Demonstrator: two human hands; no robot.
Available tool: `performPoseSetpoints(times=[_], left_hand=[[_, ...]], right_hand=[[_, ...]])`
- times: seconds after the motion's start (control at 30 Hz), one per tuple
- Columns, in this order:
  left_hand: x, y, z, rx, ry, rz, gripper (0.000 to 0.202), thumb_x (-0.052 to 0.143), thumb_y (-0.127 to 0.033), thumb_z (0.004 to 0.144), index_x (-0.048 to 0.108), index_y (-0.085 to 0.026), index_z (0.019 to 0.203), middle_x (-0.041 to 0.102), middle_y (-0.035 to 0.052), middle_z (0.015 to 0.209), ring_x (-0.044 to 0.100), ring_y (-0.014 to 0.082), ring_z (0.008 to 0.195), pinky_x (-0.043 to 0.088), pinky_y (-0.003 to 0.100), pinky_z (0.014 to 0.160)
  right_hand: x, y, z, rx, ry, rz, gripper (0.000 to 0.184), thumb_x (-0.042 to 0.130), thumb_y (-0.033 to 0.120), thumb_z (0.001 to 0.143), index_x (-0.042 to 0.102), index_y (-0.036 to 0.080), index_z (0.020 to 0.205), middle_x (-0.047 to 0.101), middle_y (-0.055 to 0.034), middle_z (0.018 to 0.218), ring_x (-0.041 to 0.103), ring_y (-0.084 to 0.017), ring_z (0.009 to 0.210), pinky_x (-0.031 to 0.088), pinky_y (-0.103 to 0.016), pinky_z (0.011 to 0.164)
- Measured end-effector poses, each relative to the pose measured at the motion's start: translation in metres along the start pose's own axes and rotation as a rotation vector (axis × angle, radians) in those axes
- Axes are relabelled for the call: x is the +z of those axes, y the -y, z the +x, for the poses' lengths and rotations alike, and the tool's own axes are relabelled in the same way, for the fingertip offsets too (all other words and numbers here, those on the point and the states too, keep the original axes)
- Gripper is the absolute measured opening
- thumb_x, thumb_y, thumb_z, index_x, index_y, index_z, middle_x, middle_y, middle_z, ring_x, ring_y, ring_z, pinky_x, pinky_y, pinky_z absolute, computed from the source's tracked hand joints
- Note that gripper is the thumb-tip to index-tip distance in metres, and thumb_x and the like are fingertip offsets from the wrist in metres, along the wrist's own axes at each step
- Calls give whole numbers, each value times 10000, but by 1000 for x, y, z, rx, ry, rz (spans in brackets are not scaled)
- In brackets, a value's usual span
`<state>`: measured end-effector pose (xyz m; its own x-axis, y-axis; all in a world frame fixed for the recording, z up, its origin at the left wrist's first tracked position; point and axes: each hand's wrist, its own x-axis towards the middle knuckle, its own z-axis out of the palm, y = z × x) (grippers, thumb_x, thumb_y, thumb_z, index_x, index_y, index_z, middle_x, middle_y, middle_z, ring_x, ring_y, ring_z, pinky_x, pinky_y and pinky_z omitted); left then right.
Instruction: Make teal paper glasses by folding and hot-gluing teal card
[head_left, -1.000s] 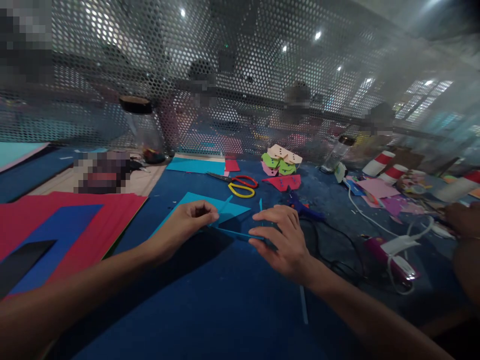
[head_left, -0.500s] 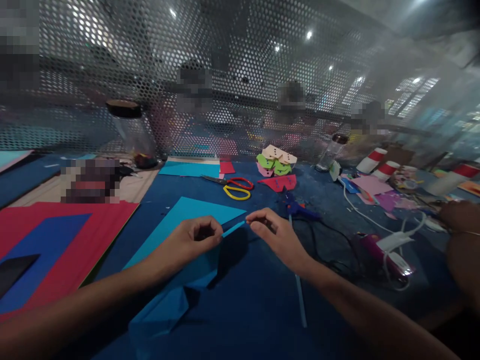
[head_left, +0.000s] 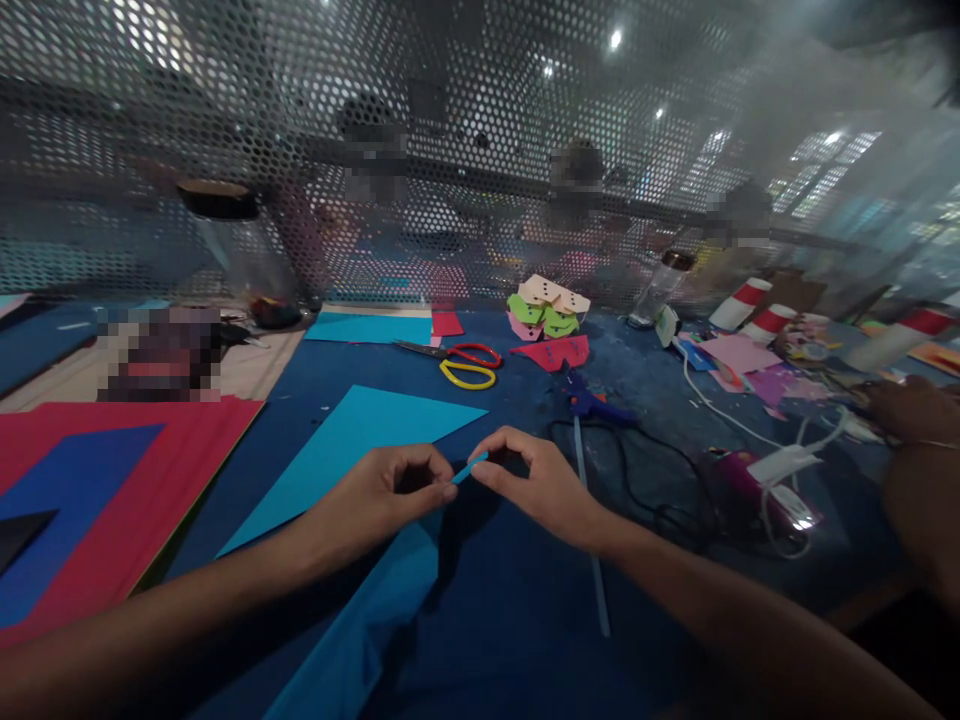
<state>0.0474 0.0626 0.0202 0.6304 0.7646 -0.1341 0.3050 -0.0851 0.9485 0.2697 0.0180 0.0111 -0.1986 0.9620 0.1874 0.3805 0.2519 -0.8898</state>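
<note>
A thin light-blue paper strip [head_left: 469, 468] is pinched at its two ends between my left hand [head_left: 382, 495] and my right hand [head_left: 536, 482], both closed on it just above the dark blue table [head_left: 510, 620]. A large light-blue paper sheet [head_left: 352, 440] lies under and behind my left hand. Another light-blue piece [head_left: 360, 640] hangs down below my left hand toward the near edge. A glue stick [head_left: 592, 545] lies on the table under my right forearm.
Red and yellow scissors [head_left: 465, 365] and a blue glue gun [head_left: 592, 405] lie beyond my hands. Red and blue sheets [head_left: 112, 490] cover the left. Folded paper shapes [head_left: 551, 310], paper cups [head_left: 742, 305] and cables [head_left: 757, 460] sit right. Another person's hand [head_left: 911, 420] is at the far right. A perforated metal screen [head_left: 480, 150] closes the back.
My hands have come closer together, so only a short length of strip shows between them. The view has shifted slightly, and the hanging blue piece below my left hand looks longer.
</note>
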Motion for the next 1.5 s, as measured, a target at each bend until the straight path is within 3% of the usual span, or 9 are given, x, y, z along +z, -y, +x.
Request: performPoseSetpoints(times=[0.1, 0.33, 0.9, 1.23, 1.5], left_hand=[[2, 2, 0, -12, -2, -5, 279, 716, -444, 830, 671, -171, 788, 505, -42, 663, 429, 125, 625, 324, 263, 588], [8, 4, 2, 9, -16, -51, 283, 690, -448, 868, 686, -172, 803, 648, 6, 753, 573, 171, 748, 409, 286, 685], [13, 7, 2, 22, -42, -86, 258, 674, -416, 864, 677, -175, 770, 649, 10, 739, 580, 178, 749, 430, 300, 709], [14, 12, 1, 7, -46, -117, 169, 665, -312, 847, 649, -182, 740, 601, -17, 699, 532, 159, 715, 396, 283, 681], [17, 11, 0, -5, -75, -95, 205, 668, -361, 842, 666, -178, 750, 607, -9, 712, 542, 164, 715, 402, 281, 674]], right_hand=[[2, 0, 0, 21, 6, 8, 105, 697, 307, 935, 724, 208, 956, 704, 10, 893, 641, -147, 836, 472, -267, 753], [9, -4, -1, -75, 5, -35, 46, 693, 244, 940, 731, 217, 940, 708, 8, 913, 656, -150, 873, 487, -275, 799], [10, -2, -5, -202, 2, -139, 44, 667, 186, 942, 687, 219, 963, 681, -6, 933, 644, -159, 899, 494, -300, 845], [11, -5, -5, -251, 39, -197, 95, 662, 160, 919, 661, 223, 991, 699, -17, 970, 656, -176, 946, 481, -323, 881], [13, -4, -5, -300, 11, -252, 84, 643, 155, 924, 642, 231, 961, 719, -20, 960, 662, -189, 957, 471, -342, 877]])
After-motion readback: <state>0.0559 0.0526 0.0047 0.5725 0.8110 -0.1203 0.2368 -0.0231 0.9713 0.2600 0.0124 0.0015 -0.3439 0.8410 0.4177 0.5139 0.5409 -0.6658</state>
